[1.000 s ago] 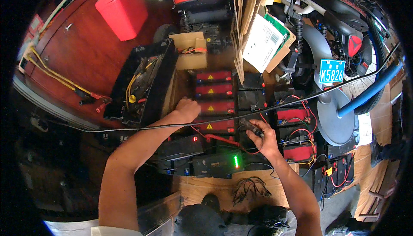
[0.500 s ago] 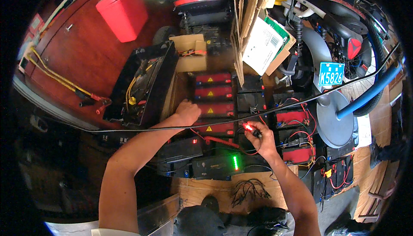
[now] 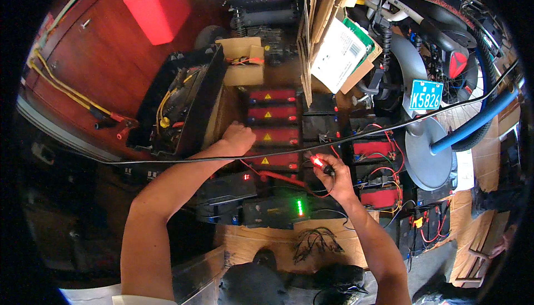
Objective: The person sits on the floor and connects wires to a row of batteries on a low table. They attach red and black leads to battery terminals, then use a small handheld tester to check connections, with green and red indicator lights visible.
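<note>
Four red-topped batteries (image 3: 271, 114) with yellow warning triangles stand in a column in the middle. At the left end of the third, my left hand (image 3: 238, 137) is closed, its fingertips partly hidden, so what it grips does not show. My right hand (image 3: 340, 181) pinches a small dark tester pen (image 3: 328, 168) with a glowing red light, close to the right end of the lowest red battery. A red coiled wire (image 3: 281, 178) runs below that battery, from under my left hand toward the tester pen.
A long black cable (image 3: 384, 132) crosses above the batteries and my left forearm. Wired batteries (image 3: 381, 196) stand at right, beside a scooter (image 3: 409, 57). Black devices with red and green lights (image 3: 270, 210) lie nearer me. An open black case (image 3: 192, 105) and cardboard box (image 3: 245, 74) stand left.
The whole view has shifted slightly, things sitting a little further left and higher. Both hands keep nearly the same places, and the pen's red light stays lit.
</note>
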`<state>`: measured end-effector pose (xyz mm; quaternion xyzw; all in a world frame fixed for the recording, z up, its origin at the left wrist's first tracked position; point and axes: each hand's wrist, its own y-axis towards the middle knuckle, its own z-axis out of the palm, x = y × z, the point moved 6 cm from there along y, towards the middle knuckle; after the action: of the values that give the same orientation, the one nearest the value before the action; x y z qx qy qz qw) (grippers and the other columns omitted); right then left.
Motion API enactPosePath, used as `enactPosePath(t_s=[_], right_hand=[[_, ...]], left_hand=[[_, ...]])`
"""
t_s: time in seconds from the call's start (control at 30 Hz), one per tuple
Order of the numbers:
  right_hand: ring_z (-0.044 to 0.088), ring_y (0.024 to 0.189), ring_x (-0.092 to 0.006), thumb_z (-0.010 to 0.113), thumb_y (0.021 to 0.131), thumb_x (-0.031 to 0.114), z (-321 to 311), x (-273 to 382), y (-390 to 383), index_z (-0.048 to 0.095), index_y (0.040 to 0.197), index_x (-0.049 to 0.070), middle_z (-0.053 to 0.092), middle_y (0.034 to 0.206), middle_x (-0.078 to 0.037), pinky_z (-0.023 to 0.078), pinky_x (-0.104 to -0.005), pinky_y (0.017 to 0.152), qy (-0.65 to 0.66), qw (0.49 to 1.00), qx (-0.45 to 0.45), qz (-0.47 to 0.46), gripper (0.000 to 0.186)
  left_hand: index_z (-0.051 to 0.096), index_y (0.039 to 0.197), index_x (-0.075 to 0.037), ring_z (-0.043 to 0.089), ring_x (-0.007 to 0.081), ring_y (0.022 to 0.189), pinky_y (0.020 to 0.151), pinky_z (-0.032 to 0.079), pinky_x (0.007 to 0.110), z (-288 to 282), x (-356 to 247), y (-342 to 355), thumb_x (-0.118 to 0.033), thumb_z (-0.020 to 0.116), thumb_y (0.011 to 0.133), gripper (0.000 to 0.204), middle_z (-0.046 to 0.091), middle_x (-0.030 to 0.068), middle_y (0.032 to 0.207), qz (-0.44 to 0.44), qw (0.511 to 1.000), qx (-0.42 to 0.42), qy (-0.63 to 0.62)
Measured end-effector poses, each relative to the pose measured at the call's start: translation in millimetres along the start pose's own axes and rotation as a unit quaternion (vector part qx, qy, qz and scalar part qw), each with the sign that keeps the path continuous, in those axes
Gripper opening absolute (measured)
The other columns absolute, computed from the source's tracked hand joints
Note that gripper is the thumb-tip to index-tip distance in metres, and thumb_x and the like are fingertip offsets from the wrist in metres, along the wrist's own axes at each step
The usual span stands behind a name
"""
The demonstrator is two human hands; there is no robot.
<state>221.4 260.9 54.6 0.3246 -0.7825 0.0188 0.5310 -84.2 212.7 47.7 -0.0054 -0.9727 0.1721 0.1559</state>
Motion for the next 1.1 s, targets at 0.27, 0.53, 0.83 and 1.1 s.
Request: enactPosePath(t_s=[0.27, 0.53, 0.83, 1.1], right_hand=[[0.066, 0.072, -0.0222, 0.081, 0.08, 0.005, 0.3, 0.1, 0.0, 0.072, 0.115, 0.005, 0.072, 0.085, -0.012, 0.054, -0.0323, 0.07, -0.015, 1.0, -0.007, -0.005, 0.037], [0.067, 0.075, -0.0237, 0.082, 0.08, 0.006, 0.8, -0.5, 0.2, 0.071, 0.116, 0.005, 0.073, 0.089, -0.013, 0.054, -0.0339, 0.074, 0.004, 1.0, 0.003, 0.007, 0.037], [0.07, 0.078, -0.0242, 0.08, 0.081, 0.004, -0.5, 1.3, 1.1, 0.07, 0.116, 0.003, 0.074, 0.093, -0.014, 0.055, -0.0332, 0.077, -0.008, 1.0, 0.008, 0.014, 0.037], [0.07, 0.076, -0.0209, 0.08, 0.081, 0.004, -0.4, 0.2, 1.6, 0.071, 0.116, 0.002, 0.074, 0.091, -0.014, 0.055, -0.0315, 0.074, -0.006, 1.0, 0.011, 0.015, 0.036]], left_hand=[[0.081, 0.087, -0.012, 0.072, 0.0286, 0.097, 0.089, 0.051, 0.043, -4.8, -2.1, -0.9, -0.017, 0.062, 0.088, 0.02, 0.077, 0.0088, 0.092, 0.008, 1.0, -0.005, 0.02], [0.081, 0.089, -0.012, 0.072, 0.0283, 0.098, 0.088, 0.05, 0.044, -9.1, -1.8, -3.3, -0.016, 0.062, 0.088, 0.02, 0.077, 0.0096, 0.094, 0.016, 1.0, -0.013, 0.006], [0.081, 0.091, -0.013, 0.072, 0.0286, 0.1, 0.088, 0.05, 0.044, -13.9, -2.0, -4.5, -0.016, 0.062, 0.088, 0.02, 0.077, 0.0102, 0.095, -0.003, 1.0, 0.011, -0.003], [0.081, 0.091, -0.012, 0.073, 0.0298, 0.098, 0.088, 0.051, 0.044, -7.5, -0.6, 0.7, -0.017, 0.062, 0.088, 0.02, 0.077, 0.0116, 0.095, 0.01, 1.0, 0.025, -0.011]])
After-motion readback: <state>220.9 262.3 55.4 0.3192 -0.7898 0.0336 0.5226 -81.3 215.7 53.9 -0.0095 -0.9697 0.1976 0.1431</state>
